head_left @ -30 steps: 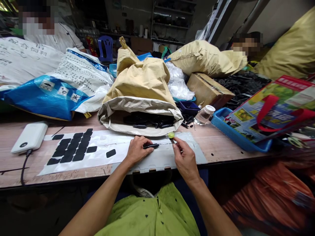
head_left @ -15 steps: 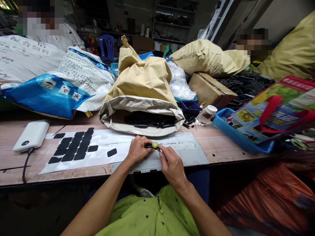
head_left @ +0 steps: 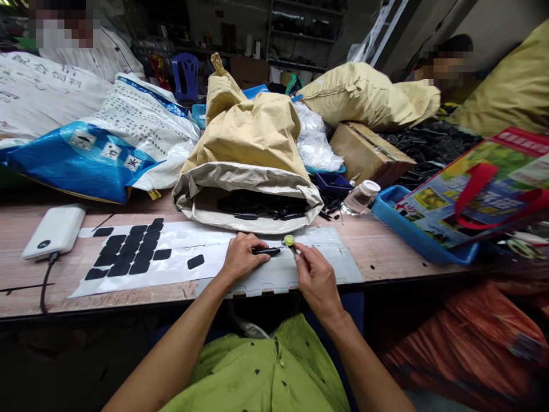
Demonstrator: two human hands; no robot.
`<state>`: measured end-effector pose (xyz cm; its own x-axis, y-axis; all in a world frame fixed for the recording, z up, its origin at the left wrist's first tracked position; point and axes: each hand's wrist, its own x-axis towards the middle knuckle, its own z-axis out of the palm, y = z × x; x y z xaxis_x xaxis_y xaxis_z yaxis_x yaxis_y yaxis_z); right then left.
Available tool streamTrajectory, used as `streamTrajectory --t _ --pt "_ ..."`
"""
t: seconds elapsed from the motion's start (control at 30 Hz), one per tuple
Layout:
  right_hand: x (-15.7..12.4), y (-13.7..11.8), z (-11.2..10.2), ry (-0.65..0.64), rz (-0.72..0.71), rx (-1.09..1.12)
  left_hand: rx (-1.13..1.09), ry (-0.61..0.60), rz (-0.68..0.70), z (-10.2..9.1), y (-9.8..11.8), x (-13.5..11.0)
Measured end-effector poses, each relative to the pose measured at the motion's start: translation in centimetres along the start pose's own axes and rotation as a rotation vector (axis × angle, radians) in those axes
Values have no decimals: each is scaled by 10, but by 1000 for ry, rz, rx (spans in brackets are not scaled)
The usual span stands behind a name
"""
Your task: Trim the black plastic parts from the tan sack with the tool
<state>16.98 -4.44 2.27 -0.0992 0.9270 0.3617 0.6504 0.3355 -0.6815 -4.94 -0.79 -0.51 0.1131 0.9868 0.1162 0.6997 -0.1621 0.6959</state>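
A long wooden counter [head_left: 386,252] runs across the view. At its middle an open tan paper sack [head_left: 249,137] lies on its side, its mouth towards the person and loose black parts [head_left: 261,209] showing inside. To the left leans a blue-and-white woven sack [head_left: 86,160]. To the right, a blue tray [head_left: 412,234] holds a colourful shopping bag [head_left: 480,183], with a cardboard box [head_left: 364,151] behind it. In front of the paper sack a white backing sheet [head_left: 189,246] carries rows of black pads [head_left: 128,257], and a grey plastic panel [head_left: 326,263] lies partly over its right end. A white power bank [head_left: 54,232] sits at the far left, and a small white-capped bottle [head_left: 360,197] stands near the tray. Both hands rest over the grey panel, close together. The left hand [head_left: 242,257] is closed on a slim black part [head_left: 266,250], held level and pointing right. The right hand [head_left: 315,280] pinches a yellow-green round piece [head_left: 289,240] just beside that part's tip
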Motion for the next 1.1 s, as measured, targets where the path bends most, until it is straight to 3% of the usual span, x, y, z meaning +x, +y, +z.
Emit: streamTrajectory --t 0.2,0.37,0.57,0.67,0.73,0.83,0.93,1.1 --pt "25 45 -26 131 110 -326 30 1 8 1 0 -1" --pt "37 81 -27 129 158 -565 47 -9 5 0 3 -2" --pt "32 84 -17 187 105 -709 73 -47 17 -2 1 0" --pt "31 82 -17 185 100 -721 66 -79 44 -9 10 -8" --pt "32 82 -18 182 99 -728 -38 -172 98 -16 24 -22" --pt "32 83 -18 182 98 -741 -276 -485 166 -19 46 -53" --pt "32 84 -17 182 100 -748 -273 -735 94 -6 50 -83" --pt "32 83 -17 177 100 -749 -12 -707 -193 40 4 -108"
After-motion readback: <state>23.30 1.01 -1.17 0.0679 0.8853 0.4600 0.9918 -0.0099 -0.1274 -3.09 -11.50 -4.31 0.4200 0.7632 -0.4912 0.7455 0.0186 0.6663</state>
